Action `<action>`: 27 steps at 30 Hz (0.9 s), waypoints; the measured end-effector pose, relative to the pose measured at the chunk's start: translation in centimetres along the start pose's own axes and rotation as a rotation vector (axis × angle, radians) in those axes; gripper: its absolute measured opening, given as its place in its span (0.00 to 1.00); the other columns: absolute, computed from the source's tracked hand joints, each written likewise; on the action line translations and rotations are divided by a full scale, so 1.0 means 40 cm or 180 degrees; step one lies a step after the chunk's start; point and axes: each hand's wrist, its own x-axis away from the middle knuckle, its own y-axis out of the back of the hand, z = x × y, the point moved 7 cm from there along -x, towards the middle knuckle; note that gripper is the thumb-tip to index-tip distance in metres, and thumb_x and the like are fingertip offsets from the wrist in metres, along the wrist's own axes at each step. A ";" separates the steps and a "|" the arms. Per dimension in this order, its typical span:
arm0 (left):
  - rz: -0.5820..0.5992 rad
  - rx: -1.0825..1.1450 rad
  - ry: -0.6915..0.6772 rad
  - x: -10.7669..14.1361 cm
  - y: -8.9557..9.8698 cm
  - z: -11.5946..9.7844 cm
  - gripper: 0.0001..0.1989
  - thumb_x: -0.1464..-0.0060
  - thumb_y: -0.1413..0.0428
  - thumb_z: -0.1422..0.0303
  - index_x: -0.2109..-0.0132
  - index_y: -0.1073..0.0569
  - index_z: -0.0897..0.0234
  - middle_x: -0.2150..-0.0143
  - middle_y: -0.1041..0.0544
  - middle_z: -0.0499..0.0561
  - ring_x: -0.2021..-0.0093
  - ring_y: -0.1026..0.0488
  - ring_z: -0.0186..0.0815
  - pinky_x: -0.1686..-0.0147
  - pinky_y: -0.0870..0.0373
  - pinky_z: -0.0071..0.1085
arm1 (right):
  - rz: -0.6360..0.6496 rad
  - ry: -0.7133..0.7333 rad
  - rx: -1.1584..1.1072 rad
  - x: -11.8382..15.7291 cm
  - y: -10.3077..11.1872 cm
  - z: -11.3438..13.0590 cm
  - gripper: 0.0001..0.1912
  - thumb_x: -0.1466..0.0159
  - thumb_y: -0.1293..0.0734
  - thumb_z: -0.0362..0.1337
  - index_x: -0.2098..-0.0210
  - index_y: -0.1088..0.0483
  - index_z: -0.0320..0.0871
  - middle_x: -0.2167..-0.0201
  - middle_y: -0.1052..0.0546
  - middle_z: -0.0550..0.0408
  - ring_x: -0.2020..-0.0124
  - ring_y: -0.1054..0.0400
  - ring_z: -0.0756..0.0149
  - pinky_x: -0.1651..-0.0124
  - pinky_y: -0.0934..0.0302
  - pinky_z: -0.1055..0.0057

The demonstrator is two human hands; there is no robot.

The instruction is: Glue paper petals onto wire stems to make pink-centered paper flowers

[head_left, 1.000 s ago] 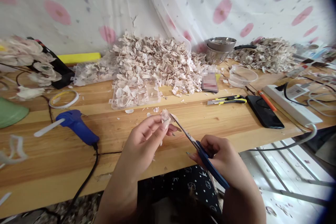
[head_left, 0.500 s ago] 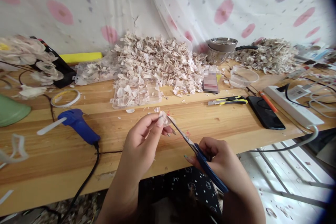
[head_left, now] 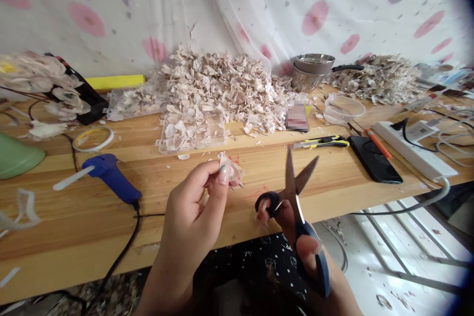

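Note:
Between the thumb and fingers of my left hand [head_left: 200,202] is pinched a thin, pale, petal-like flake [head_left: 230,168]. My right hand [head_left: 309,252] grips dark blue-handled scissors [head_left: 298,200], fingers through the loops, with the blades spread and pointing up, apart from the flake. Beyond my left hand stands a clear compartment box [head_left: 177,145] partly filled with similar flakes. Behind it rises a large heap of pale flakes [head_left: 222,84]. A few loose bits lie on the wood just past my fingertips.
On the left are a blue glue gun [head_left: 114,177] with its cord and a tape roll [head_left: 92,139]. To the right lie a utility knife [head_left: 322,142], a black phone [head_left: 374,158] and a power strip [head_left: 414,150]. Metal bowls [head_left: 313,69] stand at the back. The table's front edge runs below my hands.
The scissors have moved right, away from the flake; they have turned upward and their blades have opened. My left hand still holds the flake, now turned to show more of it.

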 end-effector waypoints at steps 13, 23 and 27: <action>-0.0028 -0.0547 -0.0314 0.017 0.012 -0.022 0.07 0.35 0.48 0.64 0.54 0.26 0.56 0.60 0.20 0.48 0.62 0.24 0.38 0.60 0.30 0.33 | 0.0459 -0.0197 0.0203 0.007 -0.023 0.014 0.33 0.45 0.37 0.69 0.61 0.38 0.45 0.67 0.33 0.55 0.68 0.40 0.65 0.65 0.41 0.70; 0.0118 -0.0730 -0.0429 0.020 0.015 -0.027 0.07 0.33 0.49 0.65 0.52 0.28 0.56 0.58 0.21 0.48 0.59 0.23 0.35 0.59 0.29 0.31 | 0.0660 -0.0519 0.0405 0.020 -0.007 0.033 0.36 0.48 0.38 0.72 0.63 0.37 0.44 0.69 0.32 0.54 0.70 0.42 0.66 0.70 0.45 0.70; 0.0133 -0.0613 -0.0359 0.018 0.011 -0.022 0.06 0.34 0.48 0.65 0.52 0.28 0.55 0.59 0.20 0.46 0.59 0.23 0.33 0.59 0.29 0.29 | 0.0645 -0.0590 0.0523 0.014 -0.007 0.033 0.36 0.48 0.38 0.73 0.66 0.38 0.45 0.70 0.32 0.55 0.70 0.43 0.66 0.70 0.47 0.70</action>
